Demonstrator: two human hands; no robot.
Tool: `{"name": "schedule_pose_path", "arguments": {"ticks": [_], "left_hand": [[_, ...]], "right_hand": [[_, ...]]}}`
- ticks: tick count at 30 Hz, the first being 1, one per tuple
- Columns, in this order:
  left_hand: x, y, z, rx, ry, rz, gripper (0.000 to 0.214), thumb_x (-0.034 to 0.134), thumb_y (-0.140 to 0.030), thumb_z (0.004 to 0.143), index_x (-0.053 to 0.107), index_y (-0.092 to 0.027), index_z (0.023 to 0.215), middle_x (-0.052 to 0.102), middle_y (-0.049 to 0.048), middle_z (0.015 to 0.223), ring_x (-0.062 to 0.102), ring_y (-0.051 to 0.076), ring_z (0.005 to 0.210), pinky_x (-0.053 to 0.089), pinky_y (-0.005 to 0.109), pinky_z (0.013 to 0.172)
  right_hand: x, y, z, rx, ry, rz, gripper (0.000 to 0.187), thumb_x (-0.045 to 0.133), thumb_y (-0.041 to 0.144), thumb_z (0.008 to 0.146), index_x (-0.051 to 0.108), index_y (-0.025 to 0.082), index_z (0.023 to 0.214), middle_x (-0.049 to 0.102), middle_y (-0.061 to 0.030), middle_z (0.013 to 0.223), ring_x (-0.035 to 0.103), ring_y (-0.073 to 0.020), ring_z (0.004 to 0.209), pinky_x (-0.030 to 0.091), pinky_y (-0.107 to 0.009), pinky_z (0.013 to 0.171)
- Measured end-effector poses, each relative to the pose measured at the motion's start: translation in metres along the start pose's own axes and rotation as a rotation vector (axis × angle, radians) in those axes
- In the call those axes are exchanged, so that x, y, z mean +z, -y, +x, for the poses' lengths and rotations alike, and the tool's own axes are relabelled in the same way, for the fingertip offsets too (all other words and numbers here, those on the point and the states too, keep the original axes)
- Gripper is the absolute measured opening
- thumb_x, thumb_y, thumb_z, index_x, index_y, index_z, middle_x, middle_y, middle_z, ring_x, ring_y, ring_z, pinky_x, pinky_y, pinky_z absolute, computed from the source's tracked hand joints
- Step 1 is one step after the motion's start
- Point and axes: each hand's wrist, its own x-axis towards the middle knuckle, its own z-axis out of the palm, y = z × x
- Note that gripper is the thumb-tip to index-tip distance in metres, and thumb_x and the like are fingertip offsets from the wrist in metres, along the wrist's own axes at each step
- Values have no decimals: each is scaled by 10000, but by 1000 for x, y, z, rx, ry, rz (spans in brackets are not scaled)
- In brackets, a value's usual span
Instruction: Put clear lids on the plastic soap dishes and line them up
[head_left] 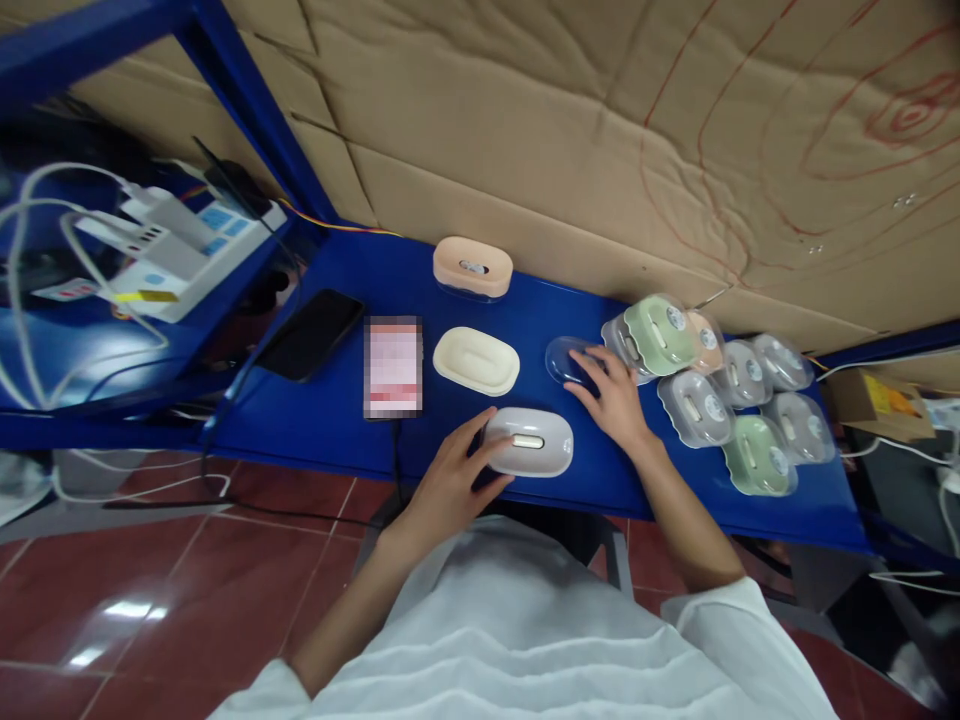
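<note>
The left hand (450,480) rested its fingers against the left end of a pale grey oval plastic lid with a slotted handle (529,441), near the front edge of the blue metal shelf (330,410) — fingers spread loosely and touching, not clamped round it. At two o'clock from that lid, the right hand (611,392) lay palm-down with fingers fairly wide over a clear oval plastic tray (564,358), pressing or steadying it; whether it gripped the rim could not be told. At eleven o'clock from the grey lid sat a cream oval soap dish (476,360), and farther back at twelve a peach-coloured oval box (472,267). At three o'clock a cluster of green and grey lidded soap boxes in clear shells (720,400) lay crowded together. A black phone (313,333) lay at nine o'clock. The grey lid looked light, stiff and smooth — probably slippery; its long edges or the raised handle would seem the surest hold.
</note>
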Motion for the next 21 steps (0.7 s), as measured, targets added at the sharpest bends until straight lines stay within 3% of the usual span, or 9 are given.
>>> {"name": "schedule_pose_path", "arguments": {"ticks": [5, 9, 12, 17, 19, 21], "left_hand": [[12, -5, 18, -118, 72, -99, 871, 797, -366, 946, 312, -345, 1669, 501, 141, 1608, 517, 326, 1496, 475, 543, 1242], [22, -10, 30, -124, 92, -130, 959, 805, -403, 937, 229, -368, 1704, 496, 142, 1594, 512, 335, 1493, 470, 541, 1237], [23, -9, 31, -135, 106, -122, 910, 797, -401, 945, 274, -375, 1688, 490, 134, 1604, 504, 329, 1501, 464, 532, 1239], [15, -5, 27, -112, 136, -83, 853, 760, -485, 962, 306, -348, 1671, 511, 134, 1601, 518, 317, 1492, 474, 514, 1228], [10, -4, 29, -77, 114, -21, 851, 720, -545, 975, 290, -337, 1679, 486, 147, 1632, 494, 328, 1515, 458, 527, 1236], [7, -3, 33, -75, 38, 100, 830, 682, -558, 996, 297, -298, 1684, 459, 174, 1662, 448, 362, 1549, 427, 565, 1245]], "right_hand": [[-28, 40, -63, 1, -15, 143, 425, 496, 392, 1120, 597, 332, 1528, 682, -90, 1444, 635, -263, 1352, 471, -464, 1127], [-19, 67, -82, -187, 62, 61, 405, 592, 375, 1089, 631, 343, 1491, 671, -81, 1476, 561, -285, 1458, 323, -563, 1271], [-9, 66, -87, -340, 83, -25, 432, 639, 353, 1068, 623, 345, 1499, 643, -71, 1531, 455, -304, 1556, 234, -629, 1325], [-6, 51, -89, -462, 104, -99, 509, 634, 358, 1073, 537, 363, 1573, 594, -47, 1600, 417, -292, 1588, 239, -641, 1334], [-8, 46, -86, -445, 127, -122, 536, 627, 373, 1073, 506, 390, 1595, 577, -45, 1617, 422, -294, 1587, 264, -627, 1328], [-9, 41, -78, -342, 146, -152, 539, 592, 399, 1083, 488, 397, 1612, 542, -64, 1647, 416, -314, 1590, 291, -629, 1310]]}}
